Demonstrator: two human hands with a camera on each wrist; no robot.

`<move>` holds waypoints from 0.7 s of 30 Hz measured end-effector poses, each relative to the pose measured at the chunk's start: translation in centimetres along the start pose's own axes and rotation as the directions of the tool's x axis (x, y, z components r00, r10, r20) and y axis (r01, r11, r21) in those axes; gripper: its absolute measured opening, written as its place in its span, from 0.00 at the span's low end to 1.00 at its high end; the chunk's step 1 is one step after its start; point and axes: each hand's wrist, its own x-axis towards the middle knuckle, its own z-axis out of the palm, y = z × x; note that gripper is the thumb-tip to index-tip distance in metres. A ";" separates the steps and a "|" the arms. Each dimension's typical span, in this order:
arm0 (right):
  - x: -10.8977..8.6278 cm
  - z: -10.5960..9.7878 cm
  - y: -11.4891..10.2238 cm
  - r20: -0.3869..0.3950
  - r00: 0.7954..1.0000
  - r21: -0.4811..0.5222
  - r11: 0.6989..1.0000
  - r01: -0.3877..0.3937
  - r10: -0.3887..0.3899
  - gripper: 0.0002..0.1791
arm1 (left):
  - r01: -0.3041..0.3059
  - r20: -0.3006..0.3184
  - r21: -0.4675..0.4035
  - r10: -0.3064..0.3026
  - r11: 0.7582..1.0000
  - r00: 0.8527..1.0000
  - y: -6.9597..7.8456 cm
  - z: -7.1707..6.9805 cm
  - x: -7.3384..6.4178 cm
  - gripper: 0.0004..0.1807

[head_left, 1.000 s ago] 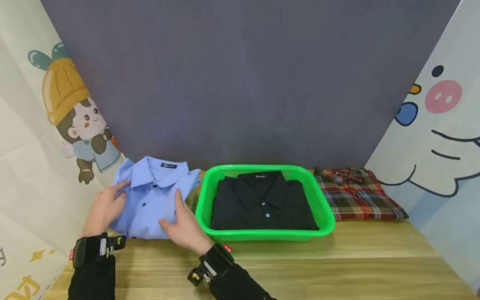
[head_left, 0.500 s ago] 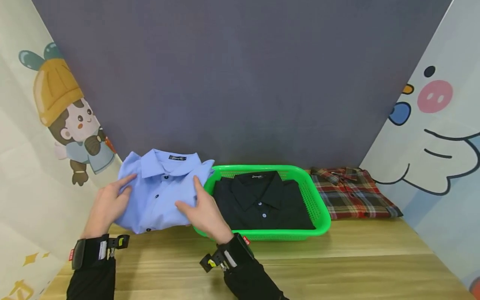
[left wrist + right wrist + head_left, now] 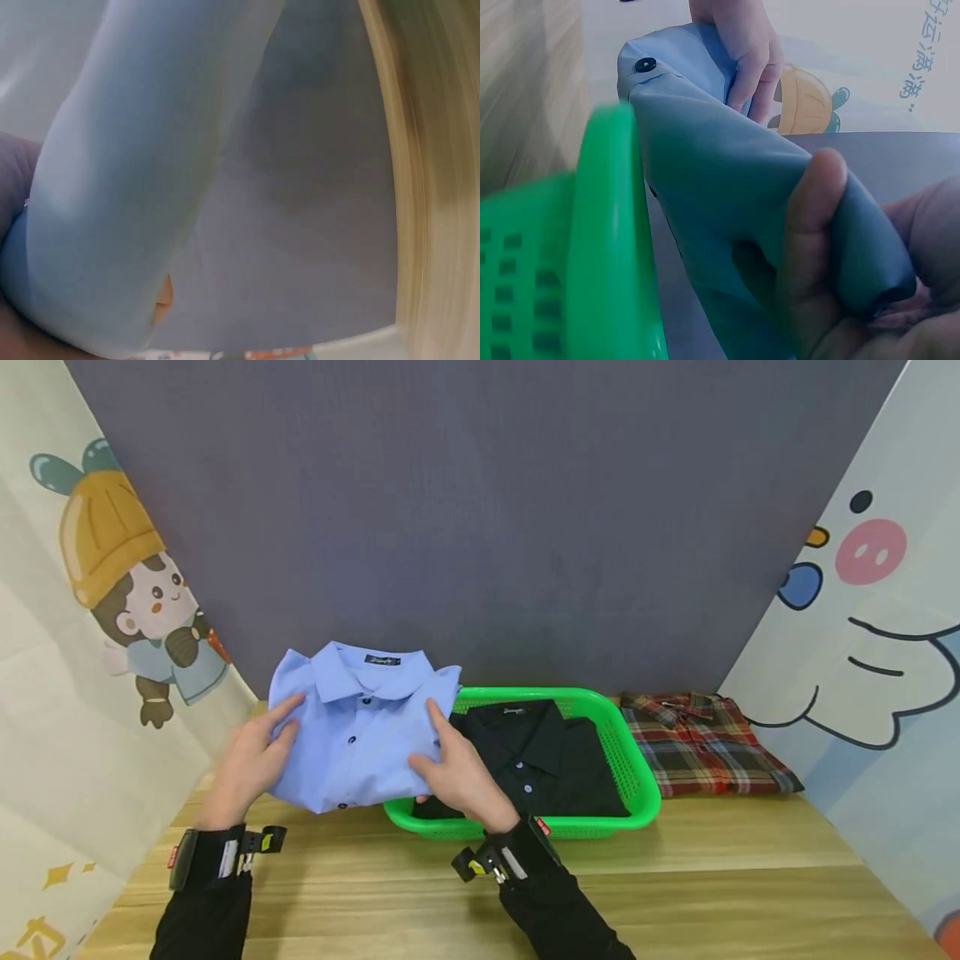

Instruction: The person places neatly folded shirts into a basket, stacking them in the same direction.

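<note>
A folded light blue shirt point(image 3: 358, 731) is held up off the wooden table, its right edge over the left rim of the green basket point(image 3: 637, 777). My left hand point(image 3: 251, 764) grips the shirt's left side and my right hand point(image 3: 457, 772) grips its right side, thumbs on top. In the right wrist view my thumb point(image 3: 810, 247) pinches the blue shirt point(image 3: 727, 202) beside the basket rim point(image 3: 611, 240), and the left hand point(image 3: 742, 45) shows at the far edge. The left wrist view is filled with blurred blue shirt point(image 3: 127, 187). A folded black shirt point(image 3: 532, 760) lies in the basket.
A folded red plaid shirt point(image 3: 701, 745) lies on the table point(image 3: 675, 877) to the right of the basket. A dark grey backdrop stands behind, with cartoon-printed panels at the left point(image 3: 112, 577) and right point(image 3: 877, 577).
Both hands have lifted the blue shirt off the table and carried it up and to the right, from beside the basket to over its left rim.
</note>
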 end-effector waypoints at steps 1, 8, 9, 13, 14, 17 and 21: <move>-0.1 -0.4 0.1 -0.002 1.000 -0.012 1.000 0.001 -0.001 0.43 | -0.001 0.006 -0.008 0.001 1.000 1.000 0.3 0.2 0.0 0.22; -1.4 -4.1 1.0 0.009 1.000 -0.080 0.997 0.012 -0.011 0.43 | -0.035 0.056 -0.076 0.039 0.996 0.998 2.3 1.4 -0.1 0.25; -1.6 -4.8 1.2 0.011 1.000 -0.083 0.996 0.019 -0.018 0.42 | -0.045 0.059 -0.086 0.050 0.995 0.997 2.6 1.6 -0.1 0.25; -2.1 -7.0 1.5 0.019 0.999 -0.082 0.996 0.039 -0.037 0.42 | -0.081 0.074 -0.121 0.090 0.989 0.993 3.3 2.1 0.0 0.26; -2.2 -7.4 1.5 0.020 0.999 -0.082 0.996 0.041 -0.040 0.42 | -0.090 0.076 -0.126 0.100 0.988 0.992 3.6 2.2 0.0 0.27; -2.2 -8.4 1.6 0.020 0.999 -0.092 0.995 0.028 -0.026 0.41 | -0.097 0.096 -0.149 0.112 0.984 0.989 4.3 2.7 0.2 0.29; -2.3 -9.3 1.7 0.023 1.000 -0.092 0.996 0.007 -0.005 0.41 | -0.092 0.122 -0.187 0.116 0.978 0.986 5.2 3.4 0.5 0.30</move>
